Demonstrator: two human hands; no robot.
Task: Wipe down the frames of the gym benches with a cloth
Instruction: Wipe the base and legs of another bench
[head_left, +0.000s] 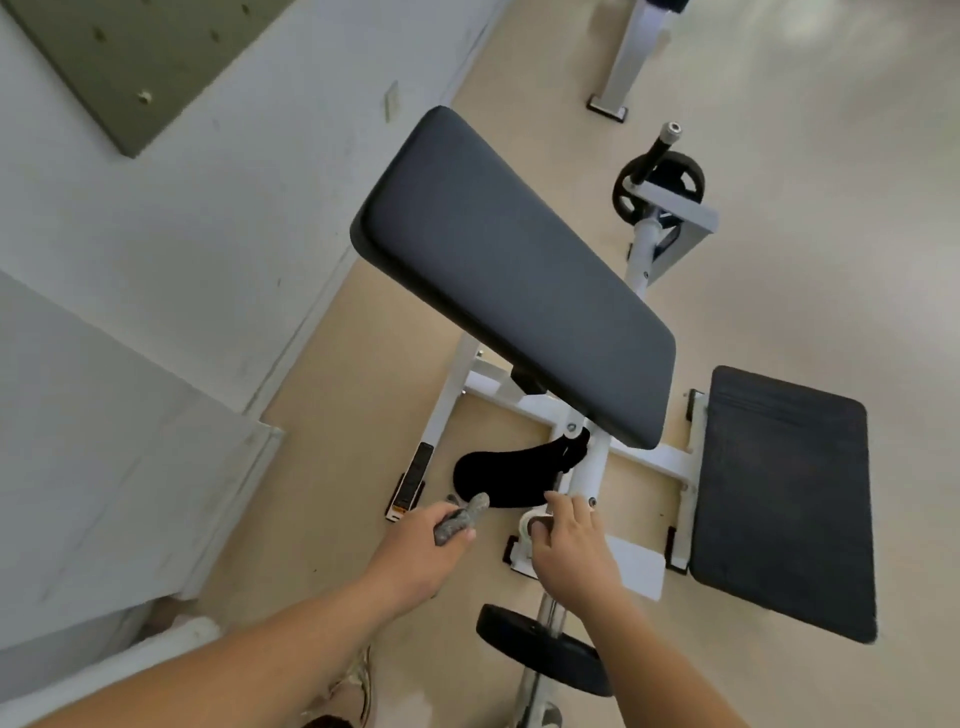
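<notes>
- So far, we judge the wiping of this bench to be somewhere short of done. The cloth (462, 517) is off the metal, just left of the white frame (589, 467), and touches nothing but our own hand.
- Our left hand (423, 551) is closed round the cloth, which is bunched into a grey roll poking out past the fingers. It hovers over the floor near the small black seat (498, 478).
- Our right hand (571, 545) sits on the near end of the frame's central post, fingers curled over the top and thumb against a round end cap. It carries no cloth, so we read it as bracing rather than wiping.
- Whether any tube has been wiped we cannot tell, since the white paint shows no wet streak or dust line that we can make out.
- Left to do here, in our judgement, are the central post, the cross bar (496, 389) under the large dark pad (514, 270), the side leg (441, 410) with its sticker, and the rails beside the flat dark pad (784, 499).
- A second white upright (631, 57) stands well apart at the top of the view. The task speaks of several benches, so we count that one as waiting too.
</notes>
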